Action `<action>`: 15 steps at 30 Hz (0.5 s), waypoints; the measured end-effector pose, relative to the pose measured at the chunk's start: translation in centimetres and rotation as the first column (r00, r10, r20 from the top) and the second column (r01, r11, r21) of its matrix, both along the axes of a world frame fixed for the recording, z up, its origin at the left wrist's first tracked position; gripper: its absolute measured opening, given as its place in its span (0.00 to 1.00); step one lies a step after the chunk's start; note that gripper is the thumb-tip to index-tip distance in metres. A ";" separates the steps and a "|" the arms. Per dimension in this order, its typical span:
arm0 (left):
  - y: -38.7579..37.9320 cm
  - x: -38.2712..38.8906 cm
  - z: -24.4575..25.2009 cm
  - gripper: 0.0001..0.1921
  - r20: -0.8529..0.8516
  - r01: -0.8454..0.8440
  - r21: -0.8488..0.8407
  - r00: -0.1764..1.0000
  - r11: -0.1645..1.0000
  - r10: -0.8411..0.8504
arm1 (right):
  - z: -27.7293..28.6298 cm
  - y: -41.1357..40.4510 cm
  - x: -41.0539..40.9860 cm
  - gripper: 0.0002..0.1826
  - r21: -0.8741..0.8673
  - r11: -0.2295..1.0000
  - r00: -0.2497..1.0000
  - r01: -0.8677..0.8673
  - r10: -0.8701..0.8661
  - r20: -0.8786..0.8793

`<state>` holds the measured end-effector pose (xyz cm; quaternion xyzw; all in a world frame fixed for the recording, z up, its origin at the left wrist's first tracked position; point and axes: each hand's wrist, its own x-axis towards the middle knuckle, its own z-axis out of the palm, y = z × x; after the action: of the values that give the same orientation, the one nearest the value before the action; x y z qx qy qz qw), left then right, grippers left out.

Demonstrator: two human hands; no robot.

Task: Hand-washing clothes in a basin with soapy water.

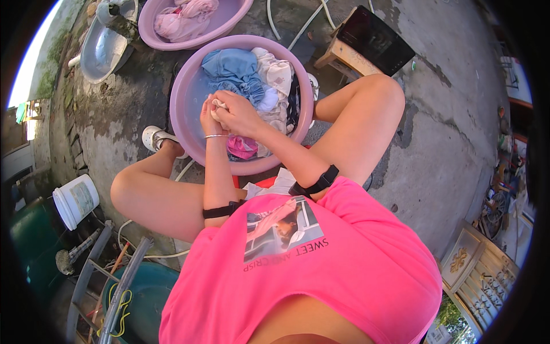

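A pink plastic basin [306,107] stands between my legs, with wet clothes and some water in it. Over its middle, my left hand [209,118], with a bracelet at the wrist, and my right hand [234,112] are pressed together around a bunched pale cloth [218,104]. Just beyond them lies a blue garment [234,71]. To its right are a stained whitish garment [275,73], a small white cloth [268,99] and dark fabric [294,103] by the rim. A bright pink cloth [242,147] lies at the near side, partly behind my forearms.
Another pink basin [148,26] holds pale pink cloth. A metal basin [103,56] lies at the upper left. Hoses [300,32] run over the wet concrete. A wooden stool [350,58] bears a black flat object [374,41]. White bucket [76,201], ladder [124,288] and green tub [150,279] are lower left.
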<state>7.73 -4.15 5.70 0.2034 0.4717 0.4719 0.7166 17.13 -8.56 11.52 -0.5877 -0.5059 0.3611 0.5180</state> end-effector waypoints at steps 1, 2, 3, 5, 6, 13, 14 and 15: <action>-0.1 -0.3 -0.7 0.13 -0.003 -0.006 0.000 1.000 1.000 0.006 | 1.3 -0.5 -1.5 0.08 0.115 0.993 0.987 -0.034 0.015 0.161; -0.4 0.0 -0.2 0.13 0.014 0.028 -0.031 1.000 0.999 -0.028 | 2.3 -0.7 -2.1 0.08 0.223 0.971 0.946 -0.080 0.004 0.323; -0.9 0.5 0.2 0.14 0.033 0.063 -0.062 0.998 0.996 -0.061 | 1.9 -0.5 -1.8 0.08 0.224 0.971 0.946 -0.082 0.005 0.324; -1.6 1.6 1.6 0.15 0.070 0.143 -0.119 0.988 0.983 -0.135 | 0.0 0.4 -0.2 0.10 0.291 0.953 0.932 0.084 -0.178 0.317; -1.8 1.9 2.2 0.15 0.090 0.182 -0.147 0.981 0.972 -0.171 | -0.7 1.0 0.8 0.11 0.227 0.952 0.898 0.207 -0.277 0.341; -1.6 1.7 1.4 0.16 -0.096 0.136 -0.082 0.985 0.987 -0.144 | -0.6 -0.1 0.6 0.12 0.167 0.942 0.899 0.291 -0.329 0.290; -2.2 1.8 1.6 0.15 0.237 0.062 -0.122 0.971 0.991 -0.032 | 0.6 -0.3 -0.5 0.12 0.259 0.952 0.912 0.165 -0.247 0.328; -2.1 1.9 1.9 0.15 0.236 0.062 -0.122 0.971 0.991 -0.032 | 1.3 -0.2 -0.7 0.12 0.258 0.952 0.912 0.166 -0.248 0.326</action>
<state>9.67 -6.29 7.60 0.1109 0.4089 0.4439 0.7896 16.39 -8.72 12.82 -0.6312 -0.5631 0.1323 0.5167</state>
